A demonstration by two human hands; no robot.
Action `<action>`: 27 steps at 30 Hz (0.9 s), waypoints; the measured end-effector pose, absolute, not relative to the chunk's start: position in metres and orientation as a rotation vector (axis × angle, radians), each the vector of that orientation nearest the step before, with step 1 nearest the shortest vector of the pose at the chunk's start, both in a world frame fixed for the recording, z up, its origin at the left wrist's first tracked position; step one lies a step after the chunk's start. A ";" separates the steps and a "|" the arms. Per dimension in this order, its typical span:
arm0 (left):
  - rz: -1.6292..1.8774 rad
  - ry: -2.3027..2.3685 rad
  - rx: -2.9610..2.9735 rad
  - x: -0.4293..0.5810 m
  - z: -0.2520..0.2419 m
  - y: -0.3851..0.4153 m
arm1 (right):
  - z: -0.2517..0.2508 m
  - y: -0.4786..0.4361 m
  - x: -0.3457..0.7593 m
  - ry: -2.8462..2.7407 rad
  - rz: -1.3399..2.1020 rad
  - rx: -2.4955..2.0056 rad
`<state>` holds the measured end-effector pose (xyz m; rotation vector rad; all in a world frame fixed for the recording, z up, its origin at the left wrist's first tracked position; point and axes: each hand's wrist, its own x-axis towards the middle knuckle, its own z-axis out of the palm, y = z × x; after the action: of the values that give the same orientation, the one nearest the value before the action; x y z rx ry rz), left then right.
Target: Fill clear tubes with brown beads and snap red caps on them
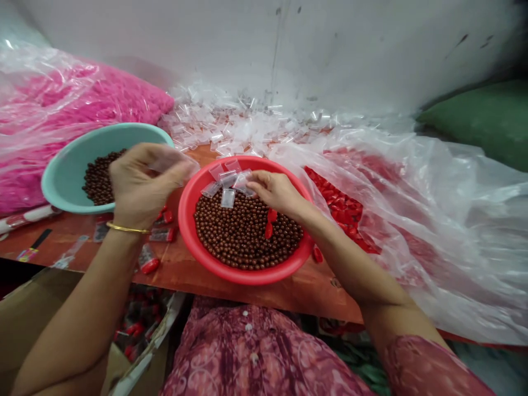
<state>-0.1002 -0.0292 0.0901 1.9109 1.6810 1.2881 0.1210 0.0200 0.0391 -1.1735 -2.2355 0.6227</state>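
Note:
A red basin full of small brown balls stands in front of me. Several small clear plastic containers lie on the balls at its far side, with a few red caps to the right. My right hand reaches over the rim, thumb and fingers closed on one of these containers. Left of the basin, my left hand is raised in front of a teal bowl and blurred by motion. Between its thumb and fingers is a clear plastic container, its outline smeared.
Loose clear containers are heaped along the wall. A bag of pink pieces lies back left, a plastic bag of red caps at right. Filled red-capped containers lie near the table edge, above a cardboard box holding more.

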 end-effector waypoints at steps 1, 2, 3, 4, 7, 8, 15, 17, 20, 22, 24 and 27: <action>1.118 1.682 2.000 -0.099 0.091 -0.031 | 0.043 0.025 0.118 -2.258 0.504 -1.232; 0.945 1.668 2.079 -0.096 0.090 -0.033 | 0.048 0.027 0.116 -2.285 0.381 -1.301; 0.767 1.646 2.171 -0.091 0.087 -0.036 | 0.053 0.027 0.114 -2.315 0.266 -1.377; 0.541 1.612 2.288 -0.087 0.081 -0.039 | 0.058 0.024 0.114 -2.346 0.172 -1.467; 0.012 1.524 2.540 -0.076 0.059 -0.045 | 0.064 -0.002 0.120 -2.428 0.016 -1.766; -0.105 1.494 2.566 -0.074 0.051 -0.047 | 0.062 -0.013 0.123 -2.452 -0.013 -1.843; -0.396 1.411 2.580 -0.038 0.026 -0.044 | 0.036 -0.045 0.129 -2.592 0.008 -2.046; -0.367 1.431 2.535 -0.024 0.026 -0.039 | 0.035 -0.040 0.130 -2.586 0.024 -2.063; -0.261 1.447 2.437 -0.007 0.023 -0.031 | 0.035 -0.036 0.133 -2.564 0.034 -2.066; -0.187 1.472 2.389 0.000 0.018 -0.024 | 0.032 -0.036 0.136 -2.526 0.054 -2.036; -0.115 1.497 2.335 0.003 0.013 -0.016 | 0.026 -0.038 0.141 -2.419 0.093 -1.976; -0.019 1.479 2.246 0.002 0.005 -0.005 | 0.013 -0.037 0.152 -2.128 0.259 -1.784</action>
<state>0.0020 -0.0048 0.0046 2.2460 1.4793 -0.0190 0.1515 -0.0371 0.0130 -1.7844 -2.1283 0.2591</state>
